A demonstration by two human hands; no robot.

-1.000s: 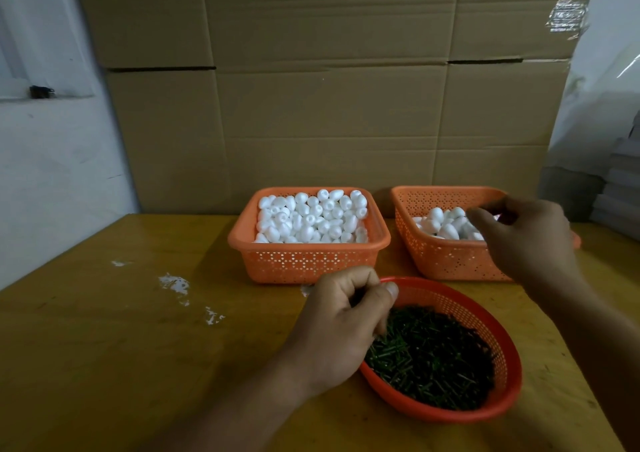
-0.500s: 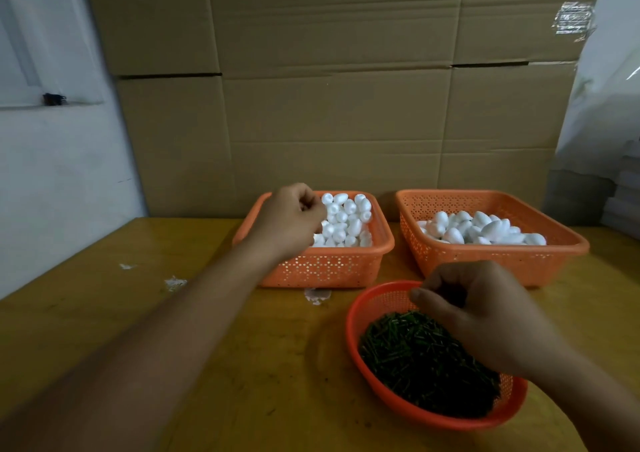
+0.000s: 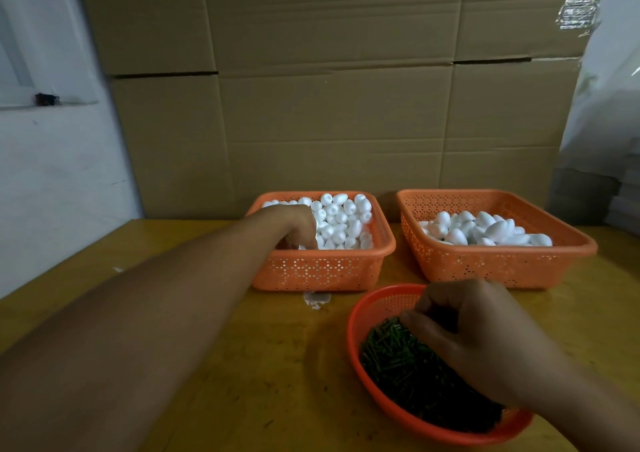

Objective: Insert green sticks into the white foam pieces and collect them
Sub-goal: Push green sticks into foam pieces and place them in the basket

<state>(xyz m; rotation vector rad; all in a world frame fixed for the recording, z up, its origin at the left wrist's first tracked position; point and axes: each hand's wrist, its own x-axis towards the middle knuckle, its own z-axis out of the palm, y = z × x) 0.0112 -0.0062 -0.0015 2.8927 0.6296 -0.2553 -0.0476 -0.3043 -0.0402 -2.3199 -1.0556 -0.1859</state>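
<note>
From the head camera, the left arm stretches long across the wooden table [image 3: 173, 417] toward eleven o'clock, and the left hand [image 3: 294, 224] dips knuckles-up into the near left corner of the left orange basket [image 3: 322, 271], its fingers curled downward among the white foam pieces [image 3: 343, 223]; whether they have closed on a piece I cannot tell, since the fingertips are buried behind the basket rim. The right hand [image 3: 474, 333] hangs over the round red basket [image 3: 381, 306] at about five o'clock, wrist bent, back of the hand toward the camera, fingers and thumb drawn together in a pinch right down at the heap of green sticks [image 3: 408, 372]; what, if anything, sits between them is hidden in shadow. At one o'clock the right orange basket [image 3: 491, 264] holds a smaller pile of larger white foam pieces [image 3: 485, 231], lying well apart from both hands. Behind the baskets, at twelve o'clock, stands a wall of stacked cardboard boxes [image 3: 329, 105]. A small white scrap [image 3: 317, 299] lies on the table just in front of the left basket.
</note>
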